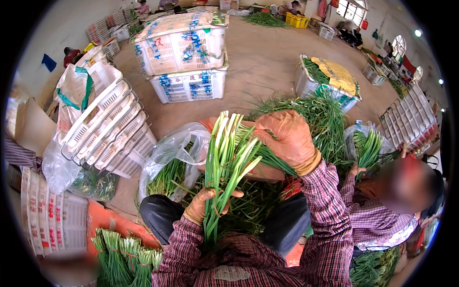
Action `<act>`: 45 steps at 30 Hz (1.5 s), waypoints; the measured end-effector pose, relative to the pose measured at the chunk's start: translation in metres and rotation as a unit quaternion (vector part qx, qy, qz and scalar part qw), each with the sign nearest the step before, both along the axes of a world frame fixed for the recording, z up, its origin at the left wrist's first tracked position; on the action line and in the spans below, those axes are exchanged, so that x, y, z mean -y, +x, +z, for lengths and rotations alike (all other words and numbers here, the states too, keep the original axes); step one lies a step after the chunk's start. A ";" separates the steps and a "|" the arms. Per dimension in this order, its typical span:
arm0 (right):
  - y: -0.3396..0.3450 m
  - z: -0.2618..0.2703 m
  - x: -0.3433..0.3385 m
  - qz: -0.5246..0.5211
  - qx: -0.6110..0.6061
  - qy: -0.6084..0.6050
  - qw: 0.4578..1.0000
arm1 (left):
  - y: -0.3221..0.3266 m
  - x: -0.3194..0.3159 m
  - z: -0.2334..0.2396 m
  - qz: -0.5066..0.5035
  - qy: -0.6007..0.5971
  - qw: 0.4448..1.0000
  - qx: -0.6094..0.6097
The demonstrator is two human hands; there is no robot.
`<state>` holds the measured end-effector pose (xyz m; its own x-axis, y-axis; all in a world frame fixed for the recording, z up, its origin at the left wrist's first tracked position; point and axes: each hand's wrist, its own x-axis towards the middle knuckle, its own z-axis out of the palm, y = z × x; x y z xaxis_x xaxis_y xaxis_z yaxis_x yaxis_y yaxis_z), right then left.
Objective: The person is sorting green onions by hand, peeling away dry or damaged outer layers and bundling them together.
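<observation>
My left hand (200, 206), in an orange rubber glove, grips a loose bunch of green leafy stalks (224, 158), their pale ends pointing away from me. My right hand (288, 138), gloved the same way, is curled at the right of the bunch's pale ends; whether its fingertips pinch a stalk cannot be told. Behind and below the hands, more stalks lie over a reddish-brown board (263, 173). A large loose heap of the greens (319, 118) spreads beyond my right hand. Dark green leaves lie between my knees.
An open plastic bag of greens (166, 179) stands left, near nested white crates (107, 125). Tied bundles (123, 254) lie at lower left. Stacked white crates (183, 50) stand ahead, another crate (324, 86) ahead right. A co-worker (383, 226) sits close at right, holding greens.
</observation>
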<state>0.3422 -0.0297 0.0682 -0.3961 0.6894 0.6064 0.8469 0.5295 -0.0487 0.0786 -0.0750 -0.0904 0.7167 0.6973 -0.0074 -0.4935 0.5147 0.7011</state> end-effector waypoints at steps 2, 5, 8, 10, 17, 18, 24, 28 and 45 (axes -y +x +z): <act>-0.006 -0.002 -0.004 -0.015 0.070 0.077 0.994 | -0.004 -0.004 -0.012 -0.031 0.019 0.999 0.007; -0.005 -0.006 -0.004 -0.015 0.147 0.140 0.979 | 0.006 0.001 -0.001 0.031 0.013 0.998 -0.056; -0.019 -0.002 0.009 0.000 0.188 0.118 0.975 | 0.007 0.002 -0.005 0.057 -0.023 0.997 -0.040; -0.028 -0.009 0.018 0.040 0.189 0.083 0.978 | 0.012 0.007 0.003 0.087 -0.042 0.994 -0.058; -0.041 -0.035 0.049 0.211 -0.232 -0.263 0.912 | -0.004 0.011 -0.013 0.079 -0.059 0.992 -0.080; -0.037 -0.042 0.051 0.235 -0.314 -0.314 0.865 | 0.004 0.014 0.000 0.108 -0.043 0.990 -0.084; -0.019 -0.030 0.031 0.137 -0.594 -0.268 0.746 | -0.007 0.021 0.011 0.058 -0.010 0.998 -0.034; -0.024 -0.030 0.022 0.124 -0.605 -0.273 0.737 | -0.012 0.019 0.012 0.042 0.011 0.998 -0.033; -0.026 0.005 -0.004 0.079 -0.567 -0.274 0.773 | 0.009 0.007 0.001 0.141 0.055 0.988 -0.043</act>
